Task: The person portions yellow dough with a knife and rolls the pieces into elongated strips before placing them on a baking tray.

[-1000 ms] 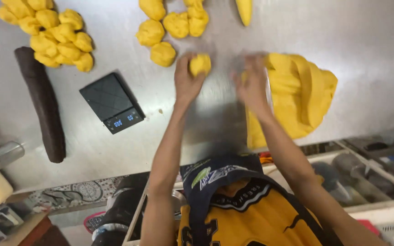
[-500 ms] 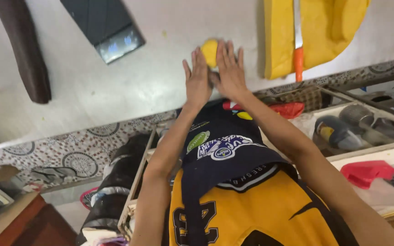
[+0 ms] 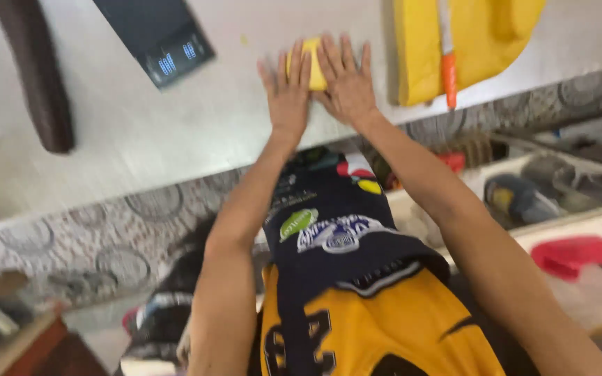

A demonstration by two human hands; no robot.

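One small yellow dough piece (image 3: pixel 309 61) is pressed on the steel table (image 3: pixel 175 132) between the left hand (image 3: pixel 288 94) and the right hand (image 3: pixel 346 80), whose fingers are laid flat and slightly spread against its two sides, not curled around it. To its left one black scale (image 3: pixel 158 35) and one dark brown dough roll (image 3: pixel 36 69) are seen. To its right one large yellow dough slab (image 3: pixel 482 35) lies with one orange-handled knife (image 3: pixel 447 56) resting on it; nothing is placed between these and the hands.

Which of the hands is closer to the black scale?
The left hand is nearer. It lies flat on the small yellow dough piece, just right of the black scale. The right hand sits on the dough's far side, farther away.
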